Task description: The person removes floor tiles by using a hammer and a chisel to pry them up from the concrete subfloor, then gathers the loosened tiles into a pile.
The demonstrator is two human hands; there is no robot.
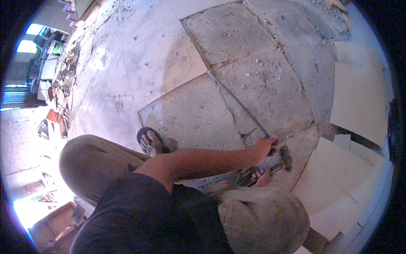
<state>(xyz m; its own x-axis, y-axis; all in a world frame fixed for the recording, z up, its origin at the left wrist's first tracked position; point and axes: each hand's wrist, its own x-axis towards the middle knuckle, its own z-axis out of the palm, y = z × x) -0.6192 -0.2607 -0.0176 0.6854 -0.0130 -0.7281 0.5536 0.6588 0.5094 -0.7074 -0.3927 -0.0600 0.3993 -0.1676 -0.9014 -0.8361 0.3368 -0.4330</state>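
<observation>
My left arm reaches across to the right. My left hand [264, 146] is closed round the near end of a long, thin steel bar [239, 103]. The bar slants away over the rough floor, and its far end meets the corner of a raised pale tile [186, 59]. Just below the left hand, beyond my right knee, my right hand [263, 178] appears closed on the handle of a hammer [286, 159]. The hammer's dark head points right, close to the bar's near end. My knee hides the right forearm.
Cracked floor slabs [262, 84] with loose chips surround the bar. Large pale tiles [334, 186] lie stacked at right, with another sheet [359, 97] farther back. Rubble [63, 84] lines the left side. My left foot [151, 142], in a sandal, stands near a tile edge.
</observation>
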